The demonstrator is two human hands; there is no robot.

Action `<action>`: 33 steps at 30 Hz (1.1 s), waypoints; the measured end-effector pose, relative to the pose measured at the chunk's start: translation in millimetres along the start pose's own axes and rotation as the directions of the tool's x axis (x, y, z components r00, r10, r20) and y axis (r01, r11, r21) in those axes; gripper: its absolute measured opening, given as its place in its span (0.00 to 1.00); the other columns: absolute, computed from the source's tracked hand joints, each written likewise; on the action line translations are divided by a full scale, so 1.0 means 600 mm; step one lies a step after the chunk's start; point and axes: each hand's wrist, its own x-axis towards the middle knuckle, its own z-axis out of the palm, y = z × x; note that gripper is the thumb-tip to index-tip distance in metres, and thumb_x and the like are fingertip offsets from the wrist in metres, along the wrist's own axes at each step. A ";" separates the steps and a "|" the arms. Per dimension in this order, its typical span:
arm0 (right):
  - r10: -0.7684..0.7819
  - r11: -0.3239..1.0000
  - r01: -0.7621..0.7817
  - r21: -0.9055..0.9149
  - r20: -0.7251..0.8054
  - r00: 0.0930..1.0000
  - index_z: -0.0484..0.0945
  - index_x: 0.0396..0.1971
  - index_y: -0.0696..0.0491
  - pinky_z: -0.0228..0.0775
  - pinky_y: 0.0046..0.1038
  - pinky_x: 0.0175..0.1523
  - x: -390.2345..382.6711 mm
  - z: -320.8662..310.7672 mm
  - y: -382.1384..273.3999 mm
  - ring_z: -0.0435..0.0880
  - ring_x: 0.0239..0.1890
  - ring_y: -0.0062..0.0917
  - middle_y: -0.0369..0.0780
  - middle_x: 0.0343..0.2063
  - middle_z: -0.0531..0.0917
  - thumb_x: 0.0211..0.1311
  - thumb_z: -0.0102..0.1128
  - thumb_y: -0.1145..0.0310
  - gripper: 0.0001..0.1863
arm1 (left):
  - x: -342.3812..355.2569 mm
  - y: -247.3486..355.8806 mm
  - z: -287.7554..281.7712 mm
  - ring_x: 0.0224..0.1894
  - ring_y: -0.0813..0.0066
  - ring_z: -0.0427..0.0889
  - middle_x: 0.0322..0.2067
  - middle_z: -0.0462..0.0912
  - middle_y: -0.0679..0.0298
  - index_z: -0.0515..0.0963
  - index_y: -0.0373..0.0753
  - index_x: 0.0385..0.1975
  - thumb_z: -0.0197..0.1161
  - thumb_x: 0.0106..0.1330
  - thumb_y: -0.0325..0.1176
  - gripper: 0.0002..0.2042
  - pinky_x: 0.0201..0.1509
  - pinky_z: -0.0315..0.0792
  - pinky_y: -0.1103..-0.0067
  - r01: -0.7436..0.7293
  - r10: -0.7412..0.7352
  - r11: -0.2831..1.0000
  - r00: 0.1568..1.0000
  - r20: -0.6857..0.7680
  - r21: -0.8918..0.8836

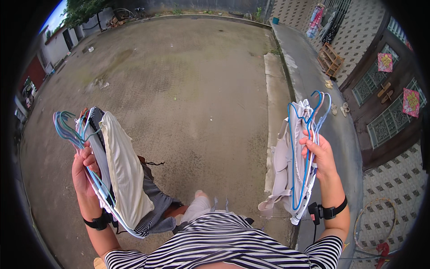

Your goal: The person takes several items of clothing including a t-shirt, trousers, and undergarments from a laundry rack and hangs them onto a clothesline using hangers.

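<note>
My left hand (85,167) is closed around a bunch of light blue and teal clothes hangers (67,130), gripping them below their hooks. Clothes hang from that bunch: a cream garment (127,168) in front, with grey and dark striped cloth (154,204) behind and below it. Over on the right, my right hand (319,154) holds several hangers, among them a bright blue hanger (293,179) and white ones. On these hangs a pale bra (281,163) with other whitish cloth beside it. The two bunches are held well apart, at about the same height.
Below lies a concrete yard (179,89). A raised step (280,85) runs along the right to a tiled wall with a dark door (385,94). Near it are a wooden rack (330,59), sandals (344,108) and a coiled hose (376,201). More laundry (316,21) hangs far right.
</note>
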 end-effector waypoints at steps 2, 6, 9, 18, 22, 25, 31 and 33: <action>-0.023 1.000 0.023 0.015 -0.025 0.999 0.67 0.44 0.59 0.68 0.16 0.27 0.095 0.002 -0.009 0.75 0.22 0.15 0.38 0.30 0.78 0.54 0.51 0.71 0.17 | 0.080 -0.027 -0.004 0.26 0.83 0.70 0.26 0.64 0.66 0.58 0.26 0.45 0.41 0.64 0.27 0.13 0.30 0.78 0.82 -0.017 0.017 1.000 1.000 0.025 0.006; -0.063 0.994 0.070 0.085 -0.090 0.994 0.67 0.44 0.59 0.68 0.16 0.27 0.280 0.005 -0.012 0.74 0.22 0.15 0.38 0.30 0.78 0.53 0.51 0.72 0.17 | 0.261 -0.085 -0.003 0.25 0.84 0.70 0.26 0.64 0.66 0.59 0.26 0.45 0.43 0.64 0.28 0.13 0.29 0.77 0.83 -0.015 0.015 1.000 1.000 0.000 0.021; -0.059 0.992 0.075 0.100 -0.158 0.986 0.68 0.44 0.59 0.67 0.16 0.27 0.410 -0.011 -0.027 0.74 0.21 0.16 0.38 0.30 0.78 0.54 0.51 0.72 0.16 | 0.416 -0.141 -0.001 0.25 0.84 0.70 0.27 0.65 0.66 0.59 0.26 0.44 0.43 0.64 0.28 0.13 0.30 0.77 0.84 0.017 -0.017 1.000 1.000 -0.011 -0.012; -0.099 0.978 0.109 0.181 -0.060 0.993 0.65 0.45 0.60 0.69 0.16 0.28 0.788 0.023 -0.028 0.75 0.24 0.15 0.39 0.29 0.78 0.55 0.51 0.72 0.17 | 0.822 -0.263 -0.067 0.26 0.83 0.71 0.27 0.66 0.66 0.59 0.28 0.44 0.42 0.63 0.26 0.11 0.31 0.78 0.81 0.112 -0.112 0.989 0.994 0.013 -0.101; -0.080 0.983 0.073 0.169 0.035 0.996 0.64 0.45 0.60 0.69 0.17 0.30 0.986 0.035 -0.011 0.75 0.24 0.16 0.41 0.31 0.77 0.55 0.52 0.71 0.18 | 0.987 -0.313 -0.102 0.27 0.81 0.72 0.28 0.69 0.66 0.61 0.29 0.44 0.41 0.64 0.27 0.12 0.34 0.78 0.79 0.198 -0.191 0.954 0.980 0.051 -0.226; -0.047 0.987 0.035 0.154 0.076 0.996 0.64 0.45 0.60 0.69 0.18 0.31 1.142 0.064 -0.019 0.75 0.24 0.16 0.42 0.31 0.77 0.55 0.51 0.72 0.17 | 1.104 -0.337 -0.108 0.28 0.80 0.72 0.29 0.69 0.66 0.61 0.29 0.44 0.41 0.65 0.29 0.12 0.35 0.77 0.77 0.149 -0.155 0.964 0.988 -0.011 -0.219; -0.074 0.979 0.069 0.190 0.021 0.997 0.63 0.46 0.60 0.69 0.18 0.31 1.413 0.061 -0.032 0.75 0.24 0.17 0.42 0.31 0.77 0.56 0.49 0.73 0.17 | 1.350 -0.398 -0.134 0.32 0.79 0.75 0.33 0.70 0.64 0.59 0.29 0.48 0.42 0.65 0.31 0.15 0.37 0.77 0.76 0.098 -0.099 0.982 0.995 0.002 -0.164; -0.096 0.973 0.097 0.210 -0.015 0.995 0.63 0.46 0.60 0.69 0.17 0.30 1.510 0.052 -0.042 0.75 0.24 0.16 0.41 0.31 0.77 0.55 0.49 0.73 0.17 | 1.449 -0.432 -0.133 0.32 0.78 0.75 0.33 0.71 0.64 0.59 0.29 0.48 0.43 0.65 0.30 0.15 0.37 0.77 0.77 0.108 -0.113 0.978 0.993 -0.020 -0.180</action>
